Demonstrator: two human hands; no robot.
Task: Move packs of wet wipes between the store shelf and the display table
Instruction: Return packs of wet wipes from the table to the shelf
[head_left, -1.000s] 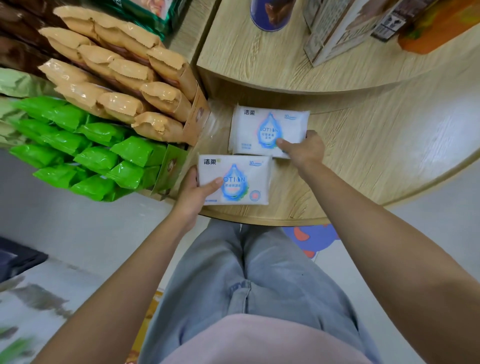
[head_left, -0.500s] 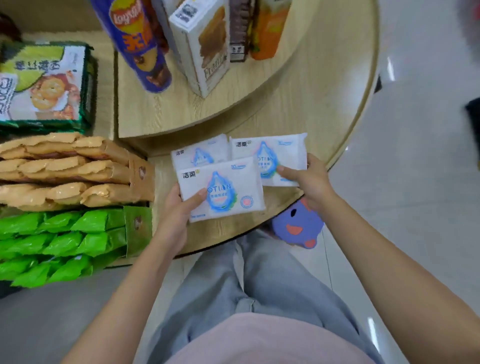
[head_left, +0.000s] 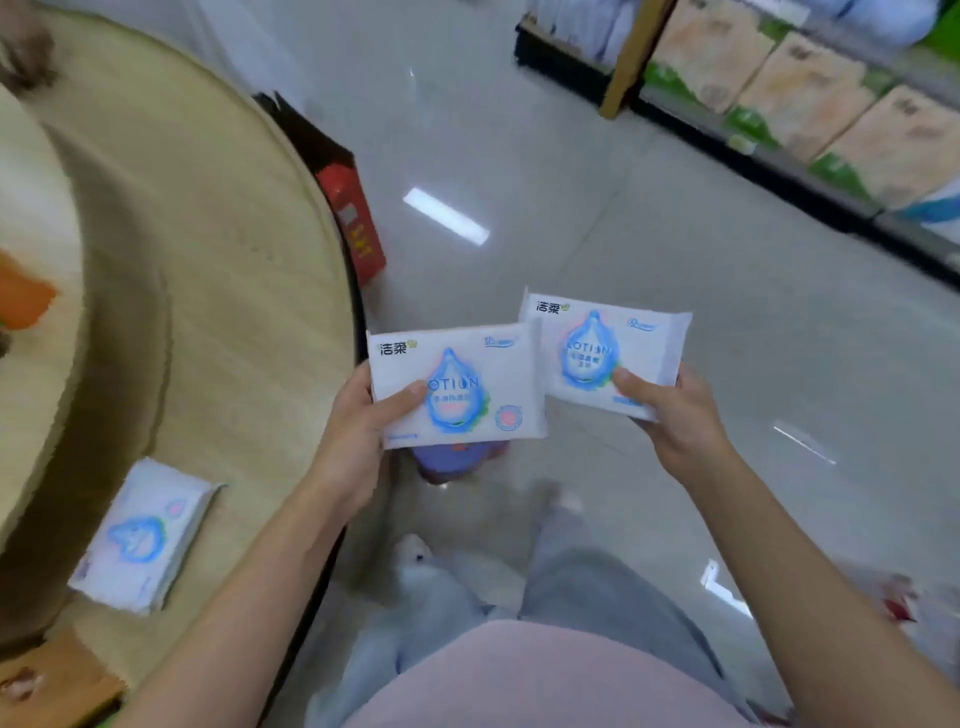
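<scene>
My left hand (head_left: 358, 436) grips a white pack of wet wipes (head_left: 470, 379) with a blue drop print, thumb on its front. A second, matching pack (head_left: 608, 343) is held by my right hand (head_left: 675, 415) in the same way. Both packs hang in the air over the floor, just past the edge of the round wooden display table (head_left: 223, 291). A third pack of wipes (head_left: 140, 538) lies on the table's lower tier at the left. The store shelf (head_left: 810, 104) stands across the aisle at the upper right.
A red box (head_left: 353, 218) stands on the floor against the table's edge. The shelf holds rows of beige and green packages (head_left: 893, 140). Shiny grey floor (head_left: 571, 182) lies between table and shelf. My legs in grey trousers fill the bottom middle.
Both packs have been lifted off the table and carried to the right, away from it. The view has swung from the table toward the aisle and shelf. One pack stays on the table.
</scene>
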